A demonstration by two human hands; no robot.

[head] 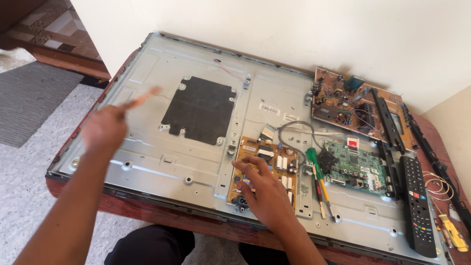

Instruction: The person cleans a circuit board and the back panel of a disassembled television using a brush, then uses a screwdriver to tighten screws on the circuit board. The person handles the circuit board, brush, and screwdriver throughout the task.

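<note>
A large flat screen panel (171, 147) lies face down on a table, its bare metal back up. My right hand (262, 189) rests, fingers spread, on the yellow-brown power board (260, 152) near the panel's front edge. My left hand (104, 128) hovers blurred over the panel's left part, closed on a thin light-coloured stick or tool (143, 97) that points up and right. A black square sheet (198, 110) is fixed to the panel's middle.
A green main board (355, 167) sits right of the power board, with a green-handled screwdriver (316, 169) and a second screwdriver beside it. A loose brown circuit board (343, 103), black strips, a black remote (417, 203) and a yellow tool (454, 233) lie at the right.
</note>
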